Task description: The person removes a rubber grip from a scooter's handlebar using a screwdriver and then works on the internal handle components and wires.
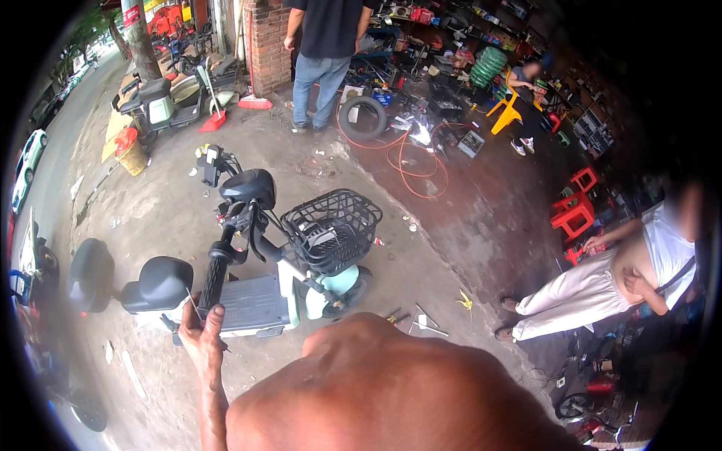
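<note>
My left hand (201, 334) is closed beside the end of a black ribbed handlebar grip (215, 276). A thin metal rod (192, 302) sticks up from its fingers; its lower part is hidden in the hand. The grip belongs to a pale green electric scooter (293, 289) standing side-on, with a dark seat (159, 282), a grey footboard (252, 301) and a black wire basket (335, 225) at its front. Bare skin, close and blurred, fills the lower middle and covers part of the ground. My right hand does not show.
Tools (427, 323) lie on the ground beyond the front wheel. One person (579, 282) stands at the right, another (325, 60) at the back near a tyre (362, 119) and an orange hose (406, 169). Someone sits on a yellow chair (508, 113). Red stools (573, 214) stand at the right.
</note>
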The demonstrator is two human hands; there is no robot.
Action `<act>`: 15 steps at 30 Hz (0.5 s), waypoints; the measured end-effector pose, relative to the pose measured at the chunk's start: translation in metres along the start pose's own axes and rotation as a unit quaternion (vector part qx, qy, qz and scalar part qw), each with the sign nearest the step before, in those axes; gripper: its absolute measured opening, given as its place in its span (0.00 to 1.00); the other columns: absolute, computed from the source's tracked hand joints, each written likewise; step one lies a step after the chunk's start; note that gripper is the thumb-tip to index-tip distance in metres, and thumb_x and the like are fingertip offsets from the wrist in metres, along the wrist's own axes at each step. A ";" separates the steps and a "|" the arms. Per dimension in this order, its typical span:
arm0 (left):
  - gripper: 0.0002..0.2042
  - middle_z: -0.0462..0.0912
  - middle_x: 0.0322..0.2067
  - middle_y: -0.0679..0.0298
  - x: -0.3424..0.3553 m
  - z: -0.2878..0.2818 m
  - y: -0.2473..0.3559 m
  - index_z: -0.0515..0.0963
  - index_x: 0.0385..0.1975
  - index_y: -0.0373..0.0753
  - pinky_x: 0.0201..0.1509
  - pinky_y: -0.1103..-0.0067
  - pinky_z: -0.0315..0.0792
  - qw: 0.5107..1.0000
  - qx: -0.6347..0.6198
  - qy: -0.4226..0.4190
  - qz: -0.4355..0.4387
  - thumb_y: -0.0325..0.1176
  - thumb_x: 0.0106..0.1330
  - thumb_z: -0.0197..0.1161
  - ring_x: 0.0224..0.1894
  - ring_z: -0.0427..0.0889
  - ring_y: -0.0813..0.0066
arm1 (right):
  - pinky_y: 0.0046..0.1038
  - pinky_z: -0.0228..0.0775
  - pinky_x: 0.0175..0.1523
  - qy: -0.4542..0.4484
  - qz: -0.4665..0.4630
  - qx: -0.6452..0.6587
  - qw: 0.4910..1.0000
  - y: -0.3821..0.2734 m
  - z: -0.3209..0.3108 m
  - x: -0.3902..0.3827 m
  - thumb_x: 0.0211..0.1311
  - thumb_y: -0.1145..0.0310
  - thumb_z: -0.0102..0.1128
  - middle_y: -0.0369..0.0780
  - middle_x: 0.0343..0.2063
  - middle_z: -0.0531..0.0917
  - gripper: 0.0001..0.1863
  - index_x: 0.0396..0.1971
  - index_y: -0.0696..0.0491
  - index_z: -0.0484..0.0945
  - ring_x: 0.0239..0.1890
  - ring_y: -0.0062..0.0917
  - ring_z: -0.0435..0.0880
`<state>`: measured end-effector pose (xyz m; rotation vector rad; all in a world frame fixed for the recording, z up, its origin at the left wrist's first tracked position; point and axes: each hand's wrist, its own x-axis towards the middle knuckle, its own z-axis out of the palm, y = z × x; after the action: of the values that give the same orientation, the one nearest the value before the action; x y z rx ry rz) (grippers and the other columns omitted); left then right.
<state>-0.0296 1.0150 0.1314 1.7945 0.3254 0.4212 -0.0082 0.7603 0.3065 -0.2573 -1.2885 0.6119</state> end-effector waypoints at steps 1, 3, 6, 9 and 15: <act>0.28 0.79 0.34 0.60 -0.004 -0.001 0.002 0.72 0.49 0.28 0.20 0.84 0.65 1.000 -0.005 -0.006 -0.011 0.45 0.56 0.67 0.26 0.72 0.80 | 0.21 0.65 0.26 0.004 0.003 0.000 1.000 0.003 0.004 0.000 0.57 0.56 0.64 0.37 0.18 0.76 0.23 0.40 0.61 0.74 0.20 0.19 0.73; 0.28 0.79 0.34 0.60 -0.003 -0.002 0.004 0.72 0.49 0.28 0.21 0.83 0.66 1.000 -0.008 -0.018 -0.016 0.44 0.55 0.68 0.28 0.73 0.79 | 0.21 0.65 0.26 0.009 0.006 0.008 1.000 0.009 0.007 0.001 0.57 0.56 0.64 0.37 0.18 0.76 0.22 0.40 0.61 0.74 0.19 0.19 0.73; 0.32 0.79 0.36 0.59 0.003 -0.007 -0.005 0.70 0.51 0.28 0.31 0.82 0.70 0.999 -0.021 -0.031 -0.018 0.45 0.53 0.70 0.33 0.74 0.76 | 0.21 0.64 0.26 -0.003 0.010 0.018 1.000 0.016 0.004 0.007 0.58 0.56 0.63 0.36 0.17 0.75 0.22 0.40 0.61 0.74 0.19 0.19 0.72; 0.33 0.79 0.39 0.58 0.000 0.001 -0.006 0.69 0.52 0.27 0.39 0.80 0.70 0.997 -0.051 -0.055 -0.030 0.45 0.53 0.70 0.38 0.75 0.74 | 0.21 0.63 0.26 0.013 0.014 0.009 1.000 0.024 0.019 0.009 0.58 0.56 0.62 0.36 0.17 0.74 0.22 0.40 0.60 0.73 0.19 0.19 0.72; 0.31 0.79 0.36 0.58 -0.002 -0.006 0.017 0.70 0.51 0.28 0.37 0.80 0.70 0.995 0.048 -0.039 -0.084 0.46 0.54 0.69 0.35 0.75 0.75 | 0.21 0.62 0.25 -0.014 0.010 0.050 0.999 0.046 0.025 0.012 0.60 0.56 0.61 0.35 0.16 0.73 0.21 0.39 0.60 0.72 0.18 0.19 0.70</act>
<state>-0.0343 1.0145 0.1484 1.8541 0.4450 0.2192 -0.0427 0.8003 0.2996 -0.1798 -1.2788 0.6976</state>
